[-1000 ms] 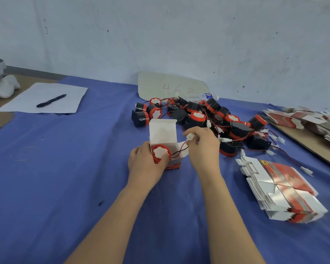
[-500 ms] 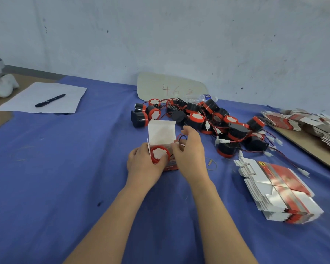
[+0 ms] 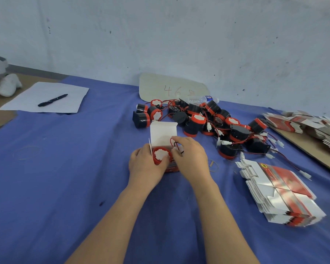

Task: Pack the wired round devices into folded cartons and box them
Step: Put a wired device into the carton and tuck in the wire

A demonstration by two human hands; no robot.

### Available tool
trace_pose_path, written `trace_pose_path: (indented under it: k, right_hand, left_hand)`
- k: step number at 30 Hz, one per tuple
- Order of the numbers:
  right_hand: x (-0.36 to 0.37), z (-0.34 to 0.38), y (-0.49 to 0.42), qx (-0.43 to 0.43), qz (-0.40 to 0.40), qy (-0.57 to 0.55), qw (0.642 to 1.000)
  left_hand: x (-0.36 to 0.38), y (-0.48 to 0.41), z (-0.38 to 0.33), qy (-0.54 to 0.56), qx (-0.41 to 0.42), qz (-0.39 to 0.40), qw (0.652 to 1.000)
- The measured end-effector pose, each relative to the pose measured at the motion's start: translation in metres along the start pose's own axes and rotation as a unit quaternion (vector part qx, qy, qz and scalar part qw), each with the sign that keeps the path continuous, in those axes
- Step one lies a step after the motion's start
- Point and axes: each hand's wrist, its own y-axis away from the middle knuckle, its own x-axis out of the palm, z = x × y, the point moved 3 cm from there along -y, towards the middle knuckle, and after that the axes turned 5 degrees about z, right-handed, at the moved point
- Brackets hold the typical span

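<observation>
Cloth (image 3: 65,178), blue, covered most of the table from where I stood. A white paper (image 3: 27,100) lay at its far left corner. To the right sat a stack (image 3: 282,191) of flat red-and-white cartons, fanned a little, and further right a heap (image 3: 312,126) of the same on brown board. Against the wall leaned a pale card (image 3: 171,88) with "46" written on it. In front of it sprawled a pile (image 3: 208,119) of black-and-red round devices, their wires tangled together.

Near the middle of the cloth, just in front of that pile, the left hand (image 3: 145,164) was wrapped round the side of an upright carton (image 3: 163,132) whose lid flap stood open. The right hand (image 3: 192,159) had its fingertips curled at the carton's mouth, pinching a looped red-and-black wire (image 3: 173,142). Inside the carton sat one device (image 3: 161,154), red rim and white face upward, between the two hands.

A black pen (image 3: 52,100) lay on the paper. A thin band (image 3: 213,165) lay on the cloth just right of the right hand.
</observation>
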Motion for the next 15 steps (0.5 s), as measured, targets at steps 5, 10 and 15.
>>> trace_pose_path:
  k: [5, 10, 15]
  right_hand:
    - [-0.0042, 0.0075, 0.0036, -0.008, -0.013, 0.03, 0.999]
    - [-0.0008, 0.0075, 0.003, -0.004, 0.027, 0.001, 1.0]
    - [0.0005, 0.0069, 0.0008, 0.03, 0.03, 0.066, 0.997]
  left_hand:
    - [0.0003, -0.0005, 0.0001, -0.014, -0.008, -0.002, 1.0]
    - [0.0005, -0.0007, 0.0002, -0.017, -0.008, -0.005, 1.0]
    - [0.0012, -0.0016, -0.0003, -0.025, -0.009, -0.005, 1.0]
